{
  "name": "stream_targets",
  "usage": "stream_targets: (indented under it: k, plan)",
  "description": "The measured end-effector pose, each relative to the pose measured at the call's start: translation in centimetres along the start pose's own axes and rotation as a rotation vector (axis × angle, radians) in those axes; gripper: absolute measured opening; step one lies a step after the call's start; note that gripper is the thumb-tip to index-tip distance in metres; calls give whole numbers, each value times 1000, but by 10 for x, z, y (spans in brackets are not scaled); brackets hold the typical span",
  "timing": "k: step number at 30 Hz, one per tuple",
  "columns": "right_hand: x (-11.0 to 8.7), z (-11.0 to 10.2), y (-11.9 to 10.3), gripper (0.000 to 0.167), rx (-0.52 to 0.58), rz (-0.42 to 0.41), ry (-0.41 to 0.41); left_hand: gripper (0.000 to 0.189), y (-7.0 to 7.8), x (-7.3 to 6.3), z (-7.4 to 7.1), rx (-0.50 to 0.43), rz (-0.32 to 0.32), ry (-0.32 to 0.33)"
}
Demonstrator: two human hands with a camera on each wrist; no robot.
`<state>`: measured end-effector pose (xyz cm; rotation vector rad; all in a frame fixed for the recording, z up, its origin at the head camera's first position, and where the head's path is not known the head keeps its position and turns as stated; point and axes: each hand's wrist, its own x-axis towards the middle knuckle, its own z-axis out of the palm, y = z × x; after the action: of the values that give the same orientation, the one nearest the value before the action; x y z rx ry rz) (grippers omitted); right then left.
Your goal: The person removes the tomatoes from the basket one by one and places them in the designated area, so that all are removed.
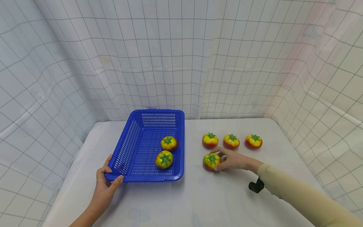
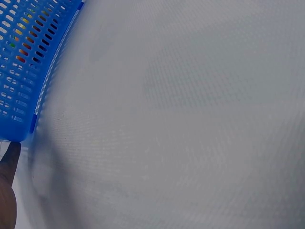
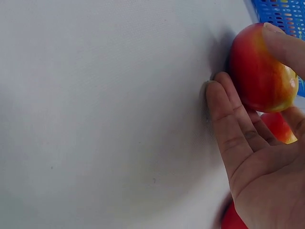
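Note:
At the near left corner of a blue plastic basket (image 1: 133,179), my left hand (image 1: 104,186) grips the rim, thumb over the front edge. Two yellow-and-red tomatoes with green leafy tops lie inside: one tomato (image 1: 169,143) farther back, another tomato (image 1: 164,159) in front of it. My right hand (image 1: 231,159) holds a similar tomato (image 1: 210,161) on the table, to the right of the basket. In the right wrist view the thumb lies on this tomato (image 3: 259,69) and the other fingers reach along its side and below it.
Behind my right hand, three more tomatoes form a row: a left tomato (image 1: 210,141), a middle tomato (image 1: 231,142) and a right tomato (image 1: 253,142). A white cloth covers the table (image 1: 170,205). Checked white curtains (image 1: 181,63) enclose the back and sides.

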<state>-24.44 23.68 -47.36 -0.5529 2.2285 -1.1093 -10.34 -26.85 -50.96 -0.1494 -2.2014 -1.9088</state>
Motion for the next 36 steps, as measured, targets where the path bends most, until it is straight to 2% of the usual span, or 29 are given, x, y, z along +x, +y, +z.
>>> stream_targets:
  k: [9,19,26,36]
  plan:
    - [-1,1,0,65,14,-7,-13,39,1,0,1,26,1,4]
    - [-5,-3,2,73,-30,19,-6,39,1,0,1,-1,-5,-3]
    - [-11,-14,0,64,-49,36,19,39,1,0,1,4,-5,1]
    - [-17,-34,-16,59,-48,3,66,39,1,0,1,4,-8,3]
